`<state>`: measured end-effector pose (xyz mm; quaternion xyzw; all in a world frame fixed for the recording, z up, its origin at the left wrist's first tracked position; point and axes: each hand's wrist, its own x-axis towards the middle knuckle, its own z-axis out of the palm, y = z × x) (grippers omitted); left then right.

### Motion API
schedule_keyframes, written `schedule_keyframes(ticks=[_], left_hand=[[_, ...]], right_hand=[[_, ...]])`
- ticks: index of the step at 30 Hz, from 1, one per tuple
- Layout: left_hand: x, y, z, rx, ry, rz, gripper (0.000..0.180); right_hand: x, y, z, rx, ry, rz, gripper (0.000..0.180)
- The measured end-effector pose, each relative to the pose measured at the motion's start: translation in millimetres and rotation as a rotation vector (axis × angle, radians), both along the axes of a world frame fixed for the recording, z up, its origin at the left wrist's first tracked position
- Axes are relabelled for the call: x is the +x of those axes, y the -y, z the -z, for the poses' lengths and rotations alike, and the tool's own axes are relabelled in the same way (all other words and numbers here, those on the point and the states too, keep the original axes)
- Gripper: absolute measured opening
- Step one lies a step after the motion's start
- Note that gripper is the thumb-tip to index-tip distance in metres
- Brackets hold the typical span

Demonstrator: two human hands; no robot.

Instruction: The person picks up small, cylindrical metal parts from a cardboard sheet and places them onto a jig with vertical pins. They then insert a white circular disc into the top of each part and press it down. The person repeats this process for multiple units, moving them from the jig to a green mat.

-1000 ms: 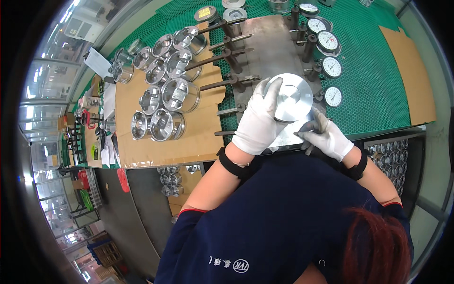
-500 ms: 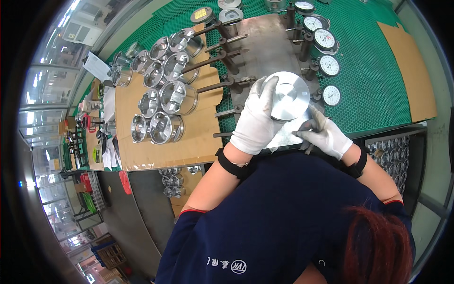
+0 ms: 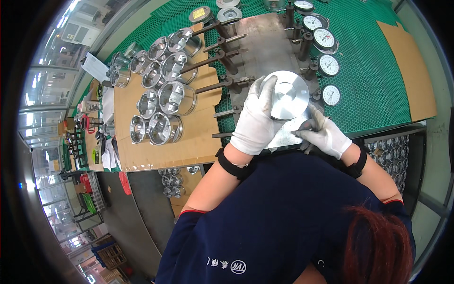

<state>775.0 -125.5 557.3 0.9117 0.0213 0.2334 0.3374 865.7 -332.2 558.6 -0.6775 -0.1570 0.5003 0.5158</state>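
My left hand (image 3: 257, 113), in a white glove, grips a shiny round metal piston (image 3: 289, 97) by its left side. The piston's flat top faces up, over the near end of a metal plate (image 3: 267, 40). Close to the piston's lower right edge is my right hand (image 3: 324, 135), gloved in white with dark grey fingertips. Its fingers are curled together, and whatever they may hold is hidden. Just right of the piston stands the nearest dial gauge (image 3: 331, 95) of a row along the plate.
Several pistons (image 3: 177, 98) stand on cardboard (image 3: 189, 149) to the left. Posts with rods (image 3: 229, 85) line the plate's left side. Green matting (image 3: 371, 85) covers the bench, with another cardboard sheet (image 3: 411, 71) at right. More pistons (image 3: 388, 154) sit below the bench's right end.
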Motion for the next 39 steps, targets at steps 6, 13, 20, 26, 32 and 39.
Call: schedule_keyframes(ticks=[6, 13, 20, 26, 32, 39], left_hand=[[0, 0, 2, 0.026, 0.041, 0.002, 0.1], [2, 2, 2, 0.034, 0.003, -0.037, 0.098], [-14, 5, -51, -0.732, -0.413, 0.039, 0.051], [-15, 21, -99, -0.862, -0.042, 0.205, 0.053], [-71, -81, -45, 0.245, -0.014, -0.572, 0.063], [-175, -151, -6, 0.337, -0.518, -0.845, 0.057]], right_hand=[[-1, -3, -8, -0.036, -0.019, -0.011, 0.096], [-1, -4, -10, -0.048, -0.044, -0.001, 0.098], [11, 10, -31, 0.307, 0.726, -0.032, 0.078], [67, 65, -46, 0.627, 0.155, 0.163, 0.071], [179, 131, 15, 0.289, 0.51, 0.711, 0.049], [324, 84, 86, -0.283, 0.12, 0.687, 0.033]])
